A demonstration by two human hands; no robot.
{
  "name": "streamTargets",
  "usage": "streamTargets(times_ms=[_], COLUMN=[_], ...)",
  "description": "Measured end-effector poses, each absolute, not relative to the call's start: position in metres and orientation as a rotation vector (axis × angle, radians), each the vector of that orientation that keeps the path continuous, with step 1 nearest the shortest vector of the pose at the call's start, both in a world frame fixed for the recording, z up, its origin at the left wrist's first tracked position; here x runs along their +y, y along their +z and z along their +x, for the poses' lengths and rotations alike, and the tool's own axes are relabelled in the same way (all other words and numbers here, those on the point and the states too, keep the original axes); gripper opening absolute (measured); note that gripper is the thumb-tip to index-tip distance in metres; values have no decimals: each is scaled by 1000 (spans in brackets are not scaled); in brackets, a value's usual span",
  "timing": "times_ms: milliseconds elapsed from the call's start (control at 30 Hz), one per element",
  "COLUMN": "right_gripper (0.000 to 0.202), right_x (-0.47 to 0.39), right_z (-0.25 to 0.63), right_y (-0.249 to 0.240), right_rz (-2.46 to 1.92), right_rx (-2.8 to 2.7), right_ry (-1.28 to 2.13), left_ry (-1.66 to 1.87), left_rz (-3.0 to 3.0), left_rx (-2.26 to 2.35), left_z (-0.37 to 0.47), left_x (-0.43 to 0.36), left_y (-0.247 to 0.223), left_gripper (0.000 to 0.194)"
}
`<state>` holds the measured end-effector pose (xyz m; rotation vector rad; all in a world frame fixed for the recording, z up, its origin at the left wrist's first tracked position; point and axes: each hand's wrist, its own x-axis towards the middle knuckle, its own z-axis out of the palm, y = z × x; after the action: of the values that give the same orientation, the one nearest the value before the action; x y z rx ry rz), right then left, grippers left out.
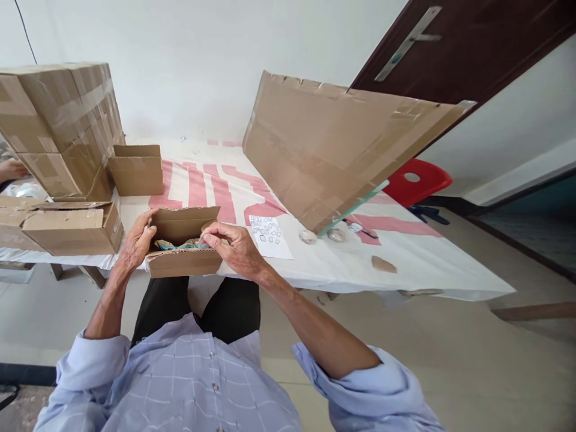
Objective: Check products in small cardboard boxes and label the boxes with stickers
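An open cardboard box (184, 264) rests at the table's front edge, just before my lap. Inside it lie blue and yellow packets (177, 244), partly hidden by the box walls. My left hand (137, 240) grips the box's left end, its thumb over the edge. At the right end is my right hand (236, 247), with thumb and forefinger pinched together at the box's opening; what is between them, if anything, is too small to make out. A white sheet with small drawn shapes (270, 236) lies to the right of the box.
Taped boxes (67, 132) are stacked at the left, near smaller boxes (69, 231) and an open one (137, 174). A large cardboard panel (333, 144) leans at centre right by tape rolls (336, 234). Another person's hand (13, 169) shows far left. A red chair (416, 183) stands behind.
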<state>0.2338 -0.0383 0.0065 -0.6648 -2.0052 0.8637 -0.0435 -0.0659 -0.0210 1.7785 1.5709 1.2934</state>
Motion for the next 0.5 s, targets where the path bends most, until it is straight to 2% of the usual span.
streamTargets(times_ms=[133, 300, 400, 500], right_gripper=[22, 26, 24, 18], right_x=[-38, -37, -39, -46], right_z=[231, 254, 297, 347], right_y=[13, 14, 3, -17], right_rz=[-669, -778, -972, -1351], right_rx=[-1952, -1870, -1880, -2230], right_ry=[927, 832, 838, 1043], left_ry=[1239, 1202, 1295, 1410], left_rz=[1826, 1755, 1709, 1705], left_rx=[1589, 1625, 1587, 1528], left_z=[-43, -47, -50, -52], left_x=[-66, -67, -66, -66], left_y=[-17, -18, -22, -27], left_gripper=[46, 60, 56, 50])
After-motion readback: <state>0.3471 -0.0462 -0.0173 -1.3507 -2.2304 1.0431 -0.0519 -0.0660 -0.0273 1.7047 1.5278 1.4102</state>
